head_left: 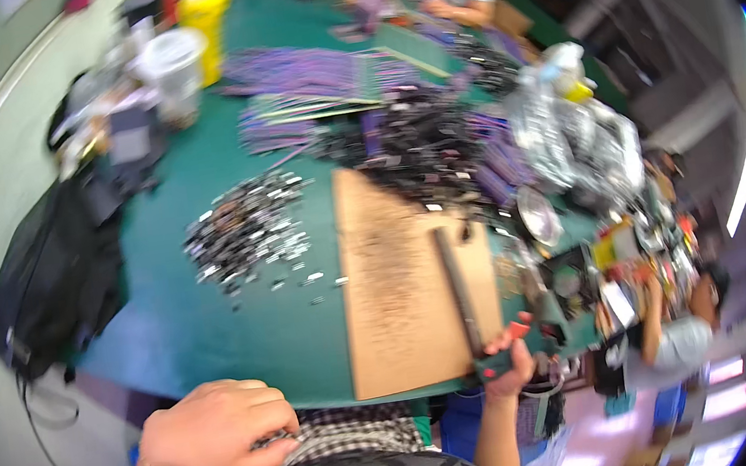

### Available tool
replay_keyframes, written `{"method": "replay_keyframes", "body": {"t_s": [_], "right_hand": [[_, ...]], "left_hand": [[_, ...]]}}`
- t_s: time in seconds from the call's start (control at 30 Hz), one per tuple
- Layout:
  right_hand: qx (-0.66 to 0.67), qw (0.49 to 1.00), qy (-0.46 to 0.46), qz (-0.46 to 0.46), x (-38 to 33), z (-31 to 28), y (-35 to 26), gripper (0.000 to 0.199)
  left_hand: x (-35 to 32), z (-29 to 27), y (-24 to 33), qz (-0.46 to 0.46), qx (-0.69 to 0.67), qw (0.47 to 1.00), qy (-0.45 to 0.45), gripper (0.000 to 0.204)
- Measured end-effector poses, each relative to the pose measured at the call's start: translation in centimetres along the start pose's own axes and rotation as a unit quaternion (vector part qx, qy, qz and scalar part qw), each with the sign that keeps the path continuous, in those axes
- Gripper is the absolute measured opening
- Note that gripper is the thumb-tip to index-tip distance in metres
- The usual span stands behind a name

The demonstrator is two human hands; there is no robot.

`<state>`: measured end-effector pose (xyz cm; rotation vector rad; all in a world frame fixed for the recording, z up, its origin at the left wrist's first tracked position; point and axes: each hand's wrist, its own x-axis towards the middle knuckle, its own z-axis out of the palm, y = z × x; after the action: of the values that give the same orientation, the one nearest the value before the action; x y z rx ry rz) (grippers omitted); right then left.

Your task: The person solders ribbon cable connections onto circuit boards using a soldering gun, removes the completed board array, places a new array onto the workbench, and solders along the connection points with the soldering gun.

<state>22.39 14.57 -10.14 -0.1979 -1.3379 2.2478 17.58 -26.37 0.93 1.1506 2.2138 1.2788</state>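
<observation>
My left hand (220, 430) is closed in front of the near table edge, above my checked clothing. A few small dark pieces (274, 438) show between its thumb and curled fingers; their kind cannot be made out. My right hand (515, 367) is wrapped round the dark and red handle end of a long dark bar-shaped tool (458, 290). That bar reaches away from me over the right part of a brown board (397, 343), whose surface carries dark marks. Left of the board, a loose pile of small black and silvery pieces (250, 226) lies on the green table (169, 326).
Purple strips (295, 73) and a heap of black parts (426, 136) lie beyond the board. A metal bowl (538, 216) and clear plastic bags (568, 137) are at right. A black bag (52, 266) hangs at left. Other people sit at the far side and the right.
</observation>
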Motion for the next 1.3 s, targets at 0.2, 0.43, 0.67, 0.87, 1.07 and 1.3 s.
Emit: {"method": "replay_keyframes", "body": {"t_s": [0.2,0.43,0.67,0.87,1.07,1.3], "right_hand": [[-0.020,1.000,0.019,-0.007,-0.5,0.0,-0.6,0.052],[0.089,0.996,-0.003,0.005,-0.9,0.5,-0.8,0.052],[0.127,0.990,0.044,-0.032,-3.4,-1.0,-3.2,0.054],[0.018,0.995,0.096,0.026,-5.0,-2.3,-4.7,0.059],[-0.178,0.973,0.148,-0.009,-5.1,-1.1,-3.4,0.066],[-0.355,0.922,0.124,-0.092,-6.1,1.7,-2.3,0.089]], "left_hand": [[19.1,-6.9,0.4,0.052,0.199,0.978,0.031,0.024],[41.9,-13.7,-13.7,-0.346,0.288,0.869,0.207,0.077],[44.6,-18.3,-26.1,-0.453,0.261,0.843,0.130,0.071],[45.1,-17.5,-14.5,-0.274,0.476,0.830,0.093,0.030],[39.3,-19.7,-6.9,-0.217,0.539,0.769,0.266,0.026],[25.6,-20.8,3.2,0.139,0.457,0.796,0.371,0.027]]}}
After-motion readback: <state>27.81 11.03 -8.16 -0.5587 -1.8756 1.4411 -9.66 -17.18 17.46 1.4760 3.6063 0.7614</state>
